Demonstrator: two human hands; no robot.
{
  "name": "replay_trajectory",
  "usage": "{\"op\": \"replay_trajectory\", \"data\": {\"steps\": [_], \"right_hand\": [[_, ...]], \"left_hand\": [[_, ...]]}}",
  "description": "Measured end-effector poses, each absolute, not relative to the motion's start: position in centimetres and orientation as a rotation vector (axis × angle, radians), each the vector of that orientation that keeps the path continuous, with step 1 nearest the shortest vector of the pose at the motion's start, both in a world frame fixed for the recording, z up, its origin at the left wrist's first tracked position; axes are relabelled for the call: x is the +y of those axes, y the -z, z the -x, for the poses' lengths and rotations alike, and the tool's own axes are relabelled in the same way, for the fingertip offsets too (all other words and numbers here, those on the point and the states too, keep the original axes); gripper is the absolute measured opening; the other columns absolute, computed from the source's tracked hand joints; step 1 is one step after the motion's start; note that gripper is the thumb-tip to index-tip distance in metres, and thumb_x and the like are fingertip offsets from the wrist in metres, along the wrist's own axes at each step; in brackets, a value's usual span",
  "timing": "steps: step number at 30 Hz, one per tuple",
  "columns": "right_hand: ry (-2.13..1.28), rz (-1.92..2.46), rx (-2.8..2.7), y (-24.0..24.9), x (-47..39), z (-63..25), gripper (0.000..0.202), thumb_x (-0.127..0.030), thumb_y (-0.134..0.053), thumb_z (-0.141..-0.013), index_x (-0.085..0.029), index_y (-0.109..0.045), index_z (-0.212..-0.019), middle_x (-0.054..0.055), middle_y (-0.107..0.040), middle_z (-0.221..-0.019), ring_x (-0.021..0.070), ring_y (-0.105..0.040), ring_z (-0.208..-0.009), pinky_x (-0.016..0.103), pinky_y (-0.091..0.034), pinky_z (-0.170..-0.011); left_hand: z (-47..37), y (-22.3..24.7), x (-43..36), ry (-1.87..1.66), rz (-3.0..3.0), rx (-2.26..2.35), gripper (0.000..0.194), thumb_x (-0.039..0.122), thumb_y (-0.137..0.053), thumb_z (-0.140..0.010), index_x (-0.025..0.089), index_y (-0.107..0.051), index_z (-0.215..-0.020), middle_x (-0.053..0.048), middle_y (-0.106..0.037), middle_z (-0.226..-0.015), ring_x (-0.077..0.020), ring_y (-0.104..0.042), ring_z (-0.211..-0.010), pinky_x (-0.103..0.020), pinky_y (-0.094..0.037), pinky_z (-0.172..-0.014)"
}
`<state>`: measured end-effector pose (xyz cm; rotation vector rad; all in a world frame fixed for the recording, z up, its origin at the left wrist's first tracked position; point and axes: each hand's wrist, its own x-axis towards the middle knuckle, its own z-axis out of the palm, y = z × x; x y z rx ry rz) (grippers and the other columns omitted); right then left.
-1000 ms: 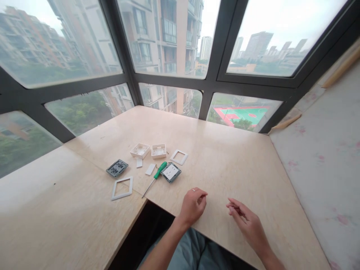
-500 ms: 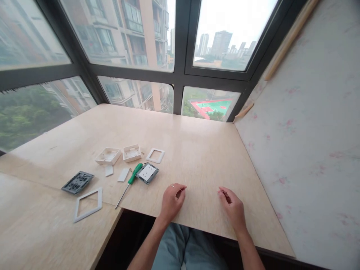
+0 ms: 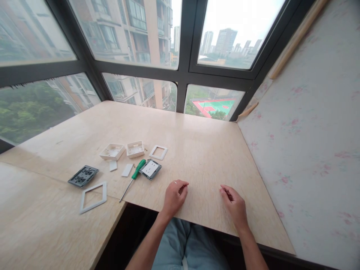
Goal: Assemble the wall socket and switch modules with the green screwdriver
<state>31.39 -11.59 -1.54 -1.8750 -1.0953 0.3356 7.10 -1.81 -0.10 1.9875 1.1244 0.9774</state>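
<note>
My left hand (image 3: 174, 195) rests on the tabletop (image 3: 202, 165) near its front edge, fingers loosely curled and the thumb close to the index finger. Across a short gap, my right hand (image 3: 234, 204) lies in the same loosely closed pose. I see nothing held in either. Nearest to the left hand is a white-faced socket module (image 3: 150, 169) with a grey surround. Beside it, a screwdriver (image 3: 138, 169) with a green handle points its shaft toward the front edge. Two white mounting boxes (image 3: 112, 151) (image 3: 135, 149) stand behind these.
A small white frame (image 3: 158, 152) lies behind the socket module. Two white cover plates (image 3: 113, 166) (image 3: 127, 170) lie by the boxes. Farther left are a grey module (image 3: 83, 176), back up, and a larger frame (image 3: 104, 192). Windows and a papered wall (image 3: 303, 150) border the table.
The whole view has shifted slightly, with the parts appearing a little higher and farther right. Both hands keep nearly the same pose and place on the table.
</note>
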Motion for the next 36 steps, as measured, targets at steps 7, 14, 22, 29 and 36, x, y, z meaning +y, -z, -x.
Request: {"op": "replay_trajectory", "data": {"steps": [7,14,22,29,36], "right_hand": [[-0.327,1.884,-1.1,1.4,-11.7,-31.3,0.039,-0.052,-0.058,-0.086,-0.019,-0.075,-0.098,0.012,-0.078,-0.098,0.0249,-0.072,-0.084,0.039,-0.059,-0.08],[-0.315,1.885,-1.095,1.2,-11.7,-31.4,0.042,-0.054,-0.06,-0.082,-0.018,-0.076,-0.095,0.013,-0.078,-0.093,0.0258,-0.072,-0.078,0.039,-0.06,-0.077],[-0.358,1.939,-1.051,1.3,-11.8,-31.5,0.05,-0.059,-0.059,-0.077,-0.016,-0.076,-0.096,0.015,-0.078,-0.096,0.0273,-0.072,-0.079,0.04,-0.059,-0.079],[-0.377,1.968,-1.048,1.3,-12.0,-31.8,0.051,-0.062,-0.061,-0.073,-0.019,-0.076,-0.095,0.014,-0.079,-0.099,0.0297,-0.072,-0.081,0.043,-0.058,-0.081],[-0.419,2.004,-1.018,1.2,-12.0,-31.9,0.054,-0.063,-0.06,-0.069,-0.019,-0.076,-0.095,0.014,-0.078,-0.1,0.0331,-0.073,-0.085,0.045,-0.056,-0.082]], "left_hand": [[-7.2,0.2,-1.8,-0.98,-1.979,1.117,0.017,0.015,-0.055,-0.088,0.021,-0.071,-0.092,-0.005,-0.074,-0.088,-0.0207,-0.067,-0.084,-0.033,-0.05,-0.078],[-7.2,0.2,-1.9,-0.989,-1.956,1.128,0.018,0.014,-0.056,-0.086,0.02,-0.072,-0.091,-0.006,-0.074,-0.087,-0.0214,-0.066,-0.083,-0.034,-0.05,-0.077],[-6.9,-0.1,-2.3,-1.04,-1.848,1.125,0.016,0.016,-0.059,-0.084,0.02,-0.074,-0.087,-0.005,-0.075,-0.081,-0.0174,-0.067,-0.074,-0.028,-0.052,-0.069],[0.3,-1.4,-0.2,-1.222,-1.641,1.428,0.026,0.031,-0.053,-0.092,0.016,-0.072,-0.1,-0.007,-0.077,-0.088,-0.0181,-0.071,-0.078,-0.028,-0.057,-0.073],[8.6,-3.1,2.7,-1.103,-1.695,1.902,0.031,0.025,-0.067,-0.077,0.019,-0.069,-0.108,-0.008,-0.072,-0.101,-0.0241,-0.066,-0.089,-0.038,-0.052,-0.085]]}}
